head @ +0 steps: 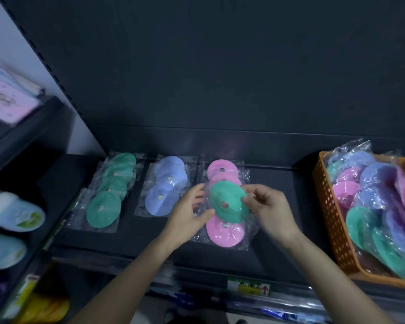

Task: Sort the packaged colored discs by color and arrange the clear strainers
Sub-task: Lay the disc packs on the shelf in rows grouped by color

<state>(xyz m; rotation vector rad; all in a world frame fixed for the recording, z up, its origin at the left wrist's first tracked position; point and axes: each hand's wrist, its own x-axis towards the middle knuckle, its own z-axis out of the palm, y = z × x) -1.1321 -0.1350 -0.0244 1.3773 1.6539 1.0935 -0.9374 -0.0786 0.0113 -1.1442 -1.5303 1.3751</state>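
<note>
A packaged green disc [227,202] hangs above the pink row, held between both hands. My left hand [187,216] pinches the left edge of its clear wrapper and my right hand [267,204] pinches the right edge. On the dark shelf [278,206] lie three rows of wrapped discs: a green row [110,190] at the left, a blue row [165,188] in the middle, and a pink row [225,232] partly hidden under the held disc. No clear strainers are visible.
An orange perforated basket [330,220] at the right holds several mixed pink, blue and green wrapped discs. A neighbouring shelf at the left carries blurred pale blue packages [12,211]. A green price label [248,286] sits on the shelf's front edge.
</note>
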